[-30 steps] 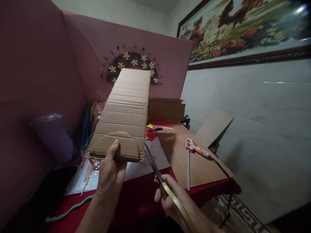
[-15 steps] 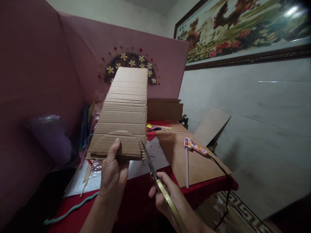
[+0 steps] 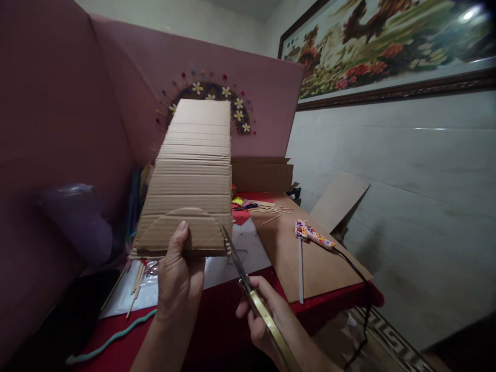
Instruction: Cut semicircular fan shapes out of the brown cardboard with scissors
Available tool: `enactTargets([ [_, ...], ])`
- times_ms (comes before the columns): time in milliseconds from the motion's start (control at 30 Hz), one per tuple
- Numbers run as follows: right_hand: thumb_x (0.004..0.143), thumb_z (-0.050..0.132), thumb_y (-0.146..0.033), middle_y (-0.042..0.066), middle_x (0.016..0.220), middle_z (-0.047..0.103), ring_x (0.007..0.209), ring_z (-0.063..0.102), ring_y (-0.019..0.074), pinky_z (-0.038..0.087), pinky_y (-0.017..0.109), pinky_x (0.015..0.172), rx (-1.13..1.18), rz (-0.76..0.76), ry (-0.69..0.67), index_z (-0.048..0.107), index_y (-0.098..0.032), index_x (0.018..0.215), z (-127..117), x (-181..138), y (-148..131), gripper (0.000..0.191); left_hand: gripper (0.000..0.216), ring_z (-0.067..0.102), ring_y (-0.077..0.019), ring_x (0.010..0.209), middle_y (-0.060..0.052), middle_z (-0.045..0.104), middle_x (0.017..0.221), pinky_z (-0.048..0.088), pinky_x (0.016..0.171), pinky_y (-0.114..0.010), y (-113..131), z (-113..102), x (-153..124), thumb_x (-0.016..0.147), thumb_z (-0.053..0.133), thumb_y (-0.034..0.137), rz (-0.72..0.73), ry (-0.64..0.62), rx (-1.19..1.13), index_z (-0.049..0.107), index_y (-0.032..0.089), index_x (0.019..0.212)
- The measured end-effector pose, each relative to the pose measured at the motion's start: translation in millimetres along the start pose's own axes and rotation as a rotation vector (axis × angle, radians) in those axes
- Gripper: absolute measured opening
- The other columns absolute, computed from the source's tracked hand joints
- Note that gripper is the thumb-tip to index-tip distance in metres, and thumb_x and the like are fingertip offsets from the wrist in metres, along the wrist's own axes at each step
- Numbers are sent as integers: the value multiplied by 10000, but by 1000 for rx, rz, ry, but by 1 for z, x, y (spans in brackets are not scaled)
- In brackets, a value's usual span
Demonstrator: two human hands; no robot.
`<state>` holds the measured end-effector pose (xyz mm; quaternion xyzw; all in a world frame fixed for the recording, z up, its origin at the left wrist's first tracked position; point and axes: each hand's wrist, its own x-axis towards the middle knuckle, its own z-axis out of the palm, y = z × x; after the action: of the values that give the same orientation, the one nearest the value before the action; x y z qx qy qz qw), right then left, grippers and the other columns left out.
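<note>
My left hand (image 3: 180, 276) grips the near edge of a long strip of corrugated cardboard (image 3: 194, 170), thumb pressed on a half-round cardboard piece (image 3: 182, 230) laid on top of it. The strip slopes up and away from me. My right hand (image 3: 267, 320) is closed round the gold handles of a pair of scissors (image 3: 248, 287). The blades point up and left and their tips meet the strip's near right corner beside the half-round piece.
A red-covered table (image 3: 217, 320) holds a brown board (image 3: 310, 258), a patterned glue gun (image 3: 312, 236) with a black cord, thin wooden sticks (image 3: 271, 209), a cardboard box (image 3: 263, 175) and a teal cord (image 3: 112, 338). A pink screen with a flower fan stands behind. A tiled wall is at right.
The scissors' tips have moved in to the cardboard's near right corner. The cardboard strip has shifted slightly left and tilted up a little in my left hand.
</note>
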<state>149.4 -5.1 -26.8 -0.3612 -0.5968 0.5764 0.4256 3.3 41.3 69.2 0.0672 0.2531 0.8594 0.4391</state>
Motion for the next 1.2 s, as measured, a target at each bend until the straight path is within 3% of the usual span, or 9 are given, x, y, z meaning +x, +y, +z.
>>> enactTargets([
  [200, 586, 637, -776, 0, 746, 556, 491, 389, 62, 297, 182, 439, 98, 4, 31, 442, -205, 1036, 6, 7, 6, 753, 312, 625, -105, 909, 31, 702, 1035, 542, 820, -272, -6, 4, -2, 779, 629, 74, 62, -4, -27, 676, 261, 1025],
  [367, 694, 581, -724, 8, 756, 566, 493, 392, 68, 302, 178, 429, 77, -5, 87, 443, -201, 1076, 5, 13, 10, 663, 258, 643, -102, 819, 39, 719, 917, 553, 807, -278, -11, 8, -10, 772, 636, 71, 89, 15, -34, 698, 247, 950],
  [533, 663, 582, -758, 11, 768, 555, 521, 410, 74, 339, 202, 471, 99, -19, 60, 442, -199, 1066, 6, 10, 9, 703, 193, 646, -88, 826, 46, 718, 870, 536, 839, -238, -11, 11, -10, 795, 617, 86, 63, 42, -39, 692, 226, 905],
  [700, 656, 598, -760, -4, 747, 514, 588, 410, 93, 350, 212, 508, 84, -6, 37, 454, -197, 1032, 6, 10, -3, 693, 197, 638, -113, 955, 46, 716, 929, 520, 876, -241, -12, 10, -12, 794, 619, 107, 87, -10, -20, 677, 234, 934],
  [933, 734, 485, -779, -14, 749, 456, 603, 339, 89, 321, 220, 540, -28, -68, -60, 469, -172, 1057, 1, 2, -36, 687, 174, 630, -96, 919, 37, 710, 947, 513, 884, -253, -14, 11, -17, 801, 612, 95, 48, 31, -39, 675, 216, 910],
  [1200, 677, 477, -830, -16, 746, 430, 609, 330, 98, 311, 226, 541, -24, -46, -49, 454, -174, 1064, 4, 0, -38, 763, 203, 633, -105, 950, 46, 714, 925, 518, 873, -244, -12, 10, -18, 795, 612, 92, 70, 15, -41, 672, 238, 924],
])
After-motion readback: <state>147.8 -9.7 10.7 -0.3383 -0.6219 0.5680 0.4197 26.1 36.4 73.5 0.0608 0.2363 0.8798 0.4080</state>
